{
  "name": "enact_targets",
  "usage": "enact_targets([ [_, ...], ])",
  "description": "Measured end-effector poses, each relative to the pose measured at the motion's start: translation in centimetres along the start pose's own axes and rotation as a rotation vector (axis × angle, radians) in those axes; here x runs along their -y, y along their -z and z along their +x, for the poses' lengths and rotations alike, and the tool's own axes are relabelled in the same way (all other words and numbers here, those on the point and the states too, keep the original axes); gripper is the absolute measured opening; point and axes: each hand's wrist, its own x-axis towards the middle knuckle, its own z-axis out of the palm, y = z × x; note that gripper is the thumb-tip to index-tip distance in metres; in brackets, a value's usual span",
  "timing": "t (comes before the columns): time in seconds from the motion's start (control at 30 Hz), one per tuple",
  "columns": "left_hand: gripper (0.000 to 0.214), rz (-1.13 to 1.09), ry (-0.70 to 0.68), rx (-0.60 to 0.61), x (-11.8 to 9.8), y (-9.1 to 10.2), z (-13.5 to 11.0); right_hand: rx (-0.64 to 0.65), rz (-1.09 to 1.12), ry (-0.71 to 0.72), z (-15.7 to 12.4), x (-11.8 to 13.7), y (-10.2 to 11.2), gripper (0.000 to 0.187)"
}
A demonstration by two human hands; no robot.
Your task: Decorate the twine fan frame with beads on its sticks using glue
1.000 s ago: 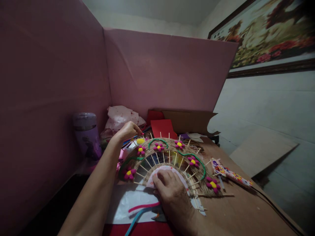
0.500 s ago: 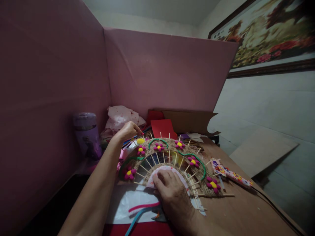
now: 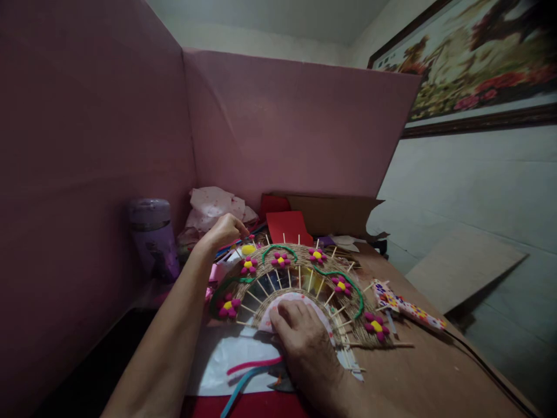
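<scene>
A half-round fan of woven twine and thin sticks point(image 3: 300, 253) lies on the work surface, with magenta-and-yellow flowers point(image 3: 342, 285) and green pipe-cleaner vines point(image 3: 362, 296) on its band. My right hand point(image 3: 307, 342) rests on the fan's pink dotted centre, fingers slightly bent and lying on it. Past the fan's upper left edge reaches my left hand point(image 3: 228, 227), its fingers pinched beside a small pink bit point(image 3: 251, 237); whether they grip it is unclear. Pink point(image 3: 252, 366) and blue point(image 3: 241, 390) pipe cleaners lie near my right wrist, beside the partly hidden dark blades of a tool point(image 3: 281, 383).
A flower-patterned glue gun point(image 3: 409, 307) with a black cord lies to the right. At the left stands a purple tumbler point(image 3: 152, 238). Behind the fan are red card point(image 3: 287, 226), cardboard point(image 3: 335, 212) and crumpled dotted wrapping point(image 3: 215, 206). Pink panels point(image 3: 296, 122) rise at the back and left.
My left hand has shifted very slightly left and up at the fan's upper left edge. The right hand and the fan look almost unmoved.
</scene>
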Motion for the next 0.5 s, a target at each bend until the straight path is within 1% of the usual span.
enact_targets([
  [0.13, 0.028, 0.002, 0.003, 0.000, 0.0, 0.0, 0.0, 0.013, -0.009, -0.002, 0.1, 0.1, 0.1, 0.017],
  [0.33, 0.029, 0.034, -0.013, 0.025, -0.7, -0.1, -0.2, 0.003, -0.008, -0.003, 0.0, 0.0, -0.1, 0.018],
  [0.5, 0.027, 0.054, 0.007, 0.020, -1.1, -0.2, -0.3, 0.014, -0.012, 0.000, 0.0, 0.0, -0.1, 0.017],
])
